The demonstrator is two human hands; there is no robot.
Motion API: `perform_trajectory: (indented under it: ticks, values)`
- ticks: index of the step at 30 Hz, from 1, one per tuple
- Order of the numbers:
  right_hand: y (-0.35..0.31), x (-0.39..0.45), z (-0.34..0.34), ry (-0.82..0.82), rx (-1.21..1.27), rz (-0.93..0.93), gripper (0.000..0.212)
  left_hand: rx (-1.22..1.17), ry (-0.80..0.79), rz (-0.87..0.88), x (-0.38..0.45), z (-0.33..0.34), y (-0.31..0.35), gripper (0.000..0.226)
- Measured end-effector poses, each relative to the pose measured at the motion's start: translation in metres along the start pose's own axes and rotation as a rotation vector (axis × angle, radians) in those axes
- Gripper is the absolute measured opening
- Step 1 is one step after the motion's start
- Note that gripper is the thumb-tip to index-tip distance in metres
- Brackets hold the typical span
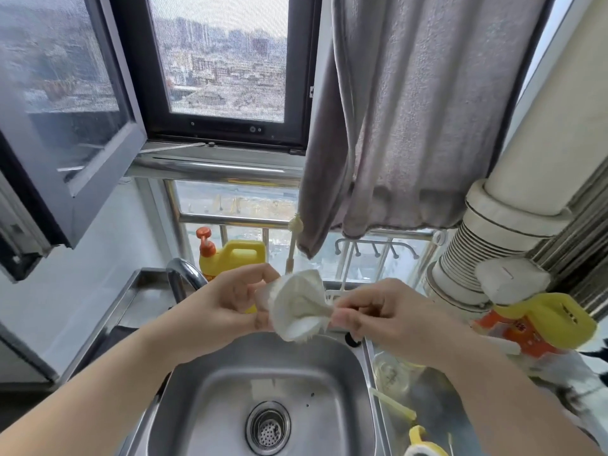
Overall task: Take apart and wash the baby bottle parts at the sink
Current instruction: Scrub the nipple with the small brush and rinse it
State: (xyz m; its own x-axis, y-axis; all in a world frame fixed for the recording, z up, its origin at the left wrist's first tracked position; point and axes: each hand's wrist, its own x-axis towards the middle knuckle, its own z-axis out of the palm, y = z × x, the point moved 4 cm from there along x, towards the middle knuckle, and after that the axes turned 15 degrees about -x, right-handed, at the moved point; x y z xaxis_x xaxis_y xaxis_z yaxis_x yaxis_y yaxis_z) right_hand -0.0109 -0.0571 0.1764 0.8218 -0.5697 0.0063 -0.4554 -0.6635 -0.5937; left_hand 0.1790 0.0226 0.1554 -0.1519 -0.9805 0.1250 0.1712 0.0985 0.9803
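Over the steel sink (210, 383) both hands hold a white cloth-like sponge brush head (296, 304). My left hand (227, 304) grips its left side, fingers curled around something hidden behind the white material. My right hand (371, 311) pinches the narrow gathered end of the brush. On the steel counter to the right lie a clear bottle part (391, 373), a pale yellow straw-like piece (393, 406) and a yellow-handled part (419, 439).
A curved faucet (184, 274) stands at the sink's back left. A yellow detergent jug (240, 255) with an orange pump sits behind it. A small brush (293, 238) leans on the window rail. A grey towel (411, 126) hangs above. A yellow-capped spray bottle (533, 324) stands at right.
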Motion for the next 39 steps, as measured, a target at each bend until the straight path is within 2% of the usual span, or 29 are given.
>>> perform_trajectory:
  ticks: [3,6,8,11,13,16,19,21,24,27,29,32,35,37,39]
  values:
    - [0.007,-0.009,-0.002,-0.072,-0.065,0.073,0.027,-0.054,0.053,-0.037,-0.005,-0.006,-0.001,0.049]
    - [0.012,-0.006,-0.015,0.058,0.010,0.107,0.027,-0.036,0.039,-0.063,-0.006,-0.002,-0.004,0.063]
    - [0.000,0.002,-0.014,0.095,0.031,0.045,0.026,-0.033,0.048,-0.070,-0.004,-0.001,-0.007,0.073]
    - [-0.012,0.002,0.001,-0.051,-0.054,-0.003,0.023,-0.026,0.033,-0.043,-0.005,0.000,0.000,0.051]
    - [-0.004,-0.006,0.003,-0.117,-0.087,0.029,0.025,-0.026,0.059,-0.040,-0.009,-0.004,0.003,0.051]
    - [0.005,-0.007,-0.012,-0.013,-0.014,0.069,0.022,-0.063,0.046,-0.024,-0.012,-0.004,0.002,0.047]
    - [-0.009,0.005,-0.019,0.096,0.012,0.004,0.015,-0.100,0.029,-0.022,-0.010,0.002,0.002,0.041]
    - [-0.017,0.007,-0.008,0.012,-0.036,-0.036,0.017,-0.080,0.011,-0.018,-0.010,0.003,0.004,0.041]
    - [-0.009,-0.005,-0.001,-0.115,-0.096,0.013,0.018,-0.069,0.050,-0.025,-0.012,-0.003,0.007,0.047]
    - [0.001,-0.005,-0.017,0.014,-0.017,0.068,0.023,-0.083,0.058,-0.031,-0.014,-0.006,0.005,0.045]
    - [-0.006,0.003,-0.020,0.091,-0.009,0.012,0.026,-0.126,0.043,-0.026,-0.011,-0.005,0.004,0.044]
    - [-0.020,0.005,0.000,-0.024,-0.108,-0.071,0.020,-0.140,0.041,-0.026,-0.009,-0.005,0.006,0.045]
    - [-0.009,-0.006,0.000,-0.108,-0.159,-0.006,0.019,-0.190,0.105,-0.033,-0.013,-0.010,0.006,0.047]
    - [-0.003,-0.006,-0.015,-0.020,-0.089,0.047,0.021,-0.193,0.117,-0.038,-0.014,-0.012,0.005,0.048]
    - [-0.008,0.003,-0.024,0.100,-0.035,0.020,0.029,-0.198,0.111,-0.041,-0.012,-0.011,0.004,0.047]
